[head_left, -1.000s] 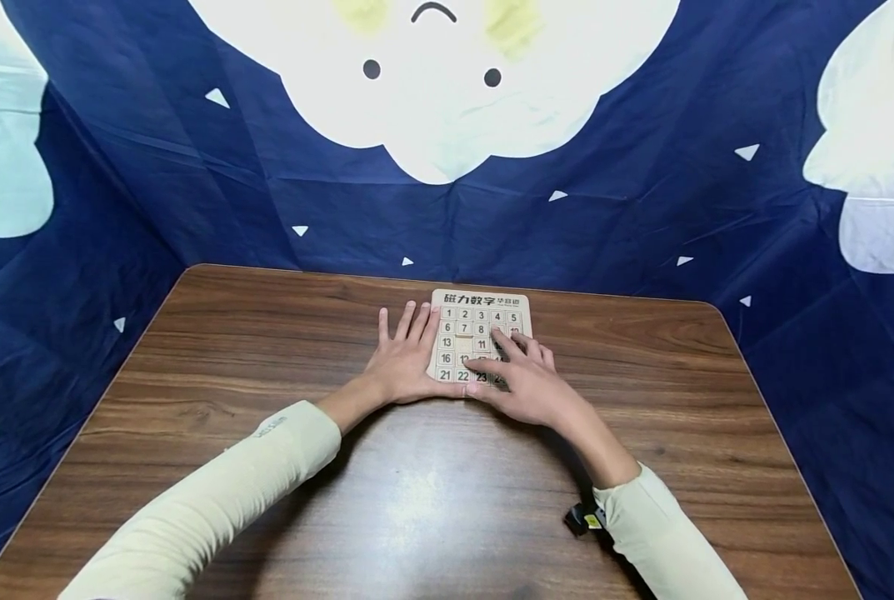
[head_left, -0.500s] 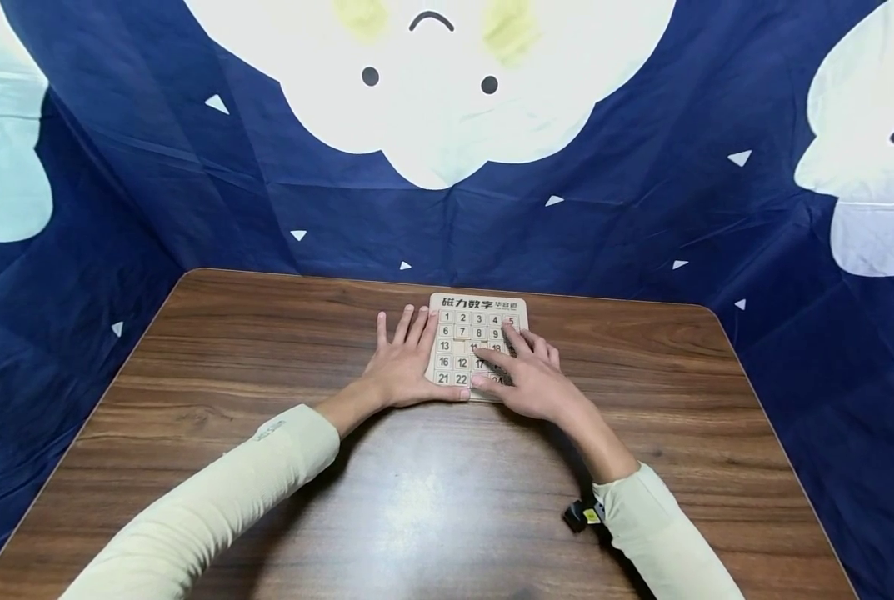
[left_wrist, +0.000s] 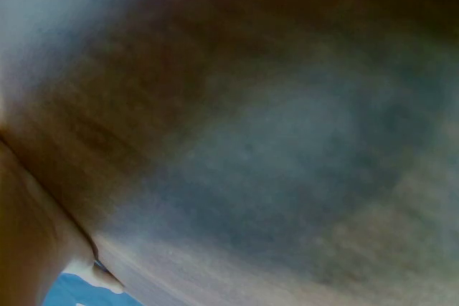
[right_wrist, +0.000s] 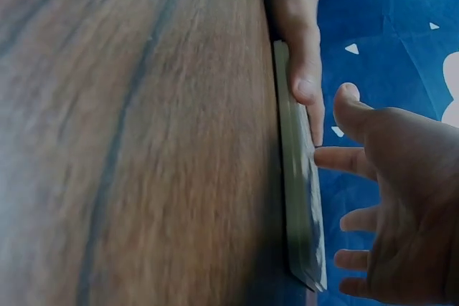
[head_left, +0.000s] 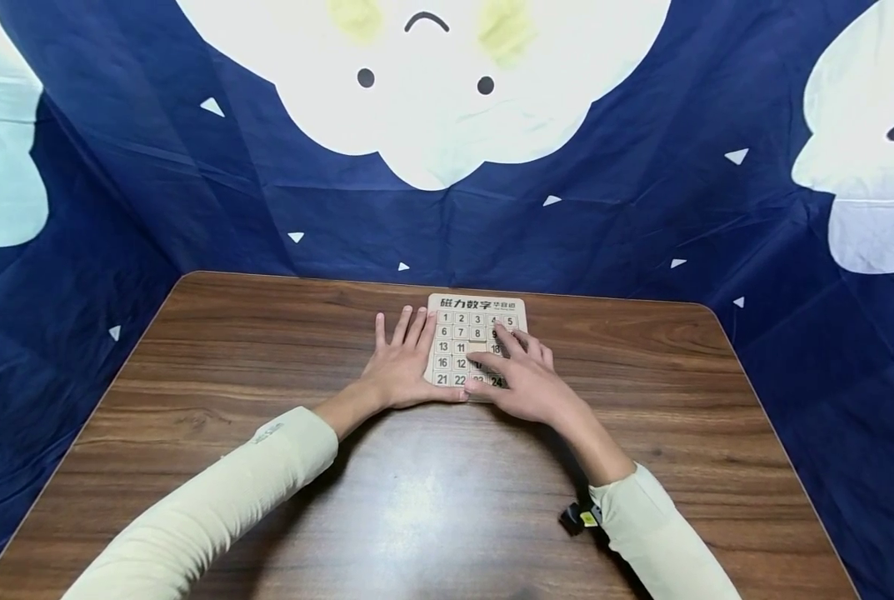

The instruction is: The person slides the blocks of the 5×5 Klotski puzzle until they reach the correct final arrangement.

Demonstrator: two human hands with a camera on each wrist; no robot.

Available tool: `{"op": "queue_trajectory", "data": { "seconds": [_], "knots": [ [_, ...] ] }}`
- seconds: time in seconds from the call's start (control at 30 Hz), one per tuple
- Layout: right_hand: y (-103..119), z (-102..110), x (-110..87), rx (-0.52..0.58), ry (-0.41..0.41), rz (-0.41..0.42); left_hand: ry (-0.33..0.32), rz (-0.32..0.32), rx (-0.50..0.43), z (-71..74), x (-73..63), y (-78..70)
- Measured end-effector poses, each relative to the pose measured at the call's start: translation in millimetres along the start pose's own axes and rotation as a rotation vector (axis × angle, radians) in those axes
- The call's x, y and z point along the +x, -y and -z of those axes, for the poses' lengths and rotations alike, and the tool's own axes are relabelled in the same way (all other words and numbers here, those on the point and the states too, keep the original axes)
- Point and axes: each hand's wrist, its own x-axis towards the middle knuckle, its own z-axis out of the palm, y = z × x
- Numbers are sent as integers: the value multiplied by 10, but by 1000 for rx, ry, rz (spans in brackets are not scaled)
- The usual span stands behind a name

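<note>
Bare left hand [head_left: 397, 368], straight fingers [head_left: 401, 327] spread wide, thumb [head_left: 442, 392] stuck out sideways, bare right hand [head_left: 527, 383] just right of the left hand, its fingers [head_left: 510, 342] apart and a little bent, both arms [head_left: 355, 407] in long cream cloth sleeves [head_left: 222, 492]

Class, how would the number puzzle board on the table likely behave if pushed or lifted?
The puzzle board looks stiff, its edge straight in the right wrist view. Lying flat on the table, it would probably slide rather than tip. Its tiles might shift, given the bare slot beside 11.
</note>
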Motion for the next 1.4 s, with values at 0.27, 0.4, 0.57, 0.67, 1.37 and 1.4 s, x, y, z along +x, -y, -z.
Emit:
{"op": "queue_trajectory", "data": {
  "seconds": [0.27,0.4,0.57,0.67,1.37,1.4],
  "knots": [
    [-66,22,-71,-8,-8,-8,14,17,2,24,-13,-22],
    [-99,11,-22,-24,-2,-29,12,13,-3,17,-13,-18],
    [-124,19,56,-21,0,-44,11,17,-13,-12,6,6],
    [-121,26,76,-21,-8,-41,11,18,-14,-9,15,8],
    [-70,39,-61,-25,11,-27,13,17,-19,-1,-10,-10],
    [-84,45,-72,-24,8,-33,14,20,-16,5,-16,-15]
  ]
}}
